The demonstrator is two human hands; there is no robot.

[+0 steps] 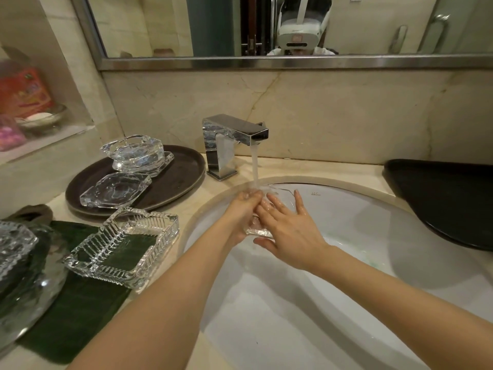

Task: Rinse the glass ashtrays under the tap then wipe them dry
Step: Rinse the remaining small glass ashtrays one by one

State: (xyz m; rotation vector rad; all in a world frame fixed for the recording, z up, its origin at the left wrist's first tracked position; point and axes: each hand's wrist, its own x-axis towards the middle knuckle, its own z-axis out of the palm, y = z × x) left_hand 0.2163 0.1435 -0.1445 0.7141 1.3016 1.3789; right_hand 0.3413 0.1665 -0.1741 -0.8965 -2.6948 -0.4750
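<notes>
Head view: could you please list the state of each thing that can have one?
tap: running, stream falling into the sink.
held ashtray: under the stream, wet.
left hand: grips the held ashtray.
right hand: fingers straight, resting on the held ashtray.
square ashtray: upright on the green cloth.
stacked ashtrays: on the dark tray.
flat ashtray: lying on the dark tray.

Clear glass ashtray (258,227) under running tap (234,137), over sink (373,236).
</notes>
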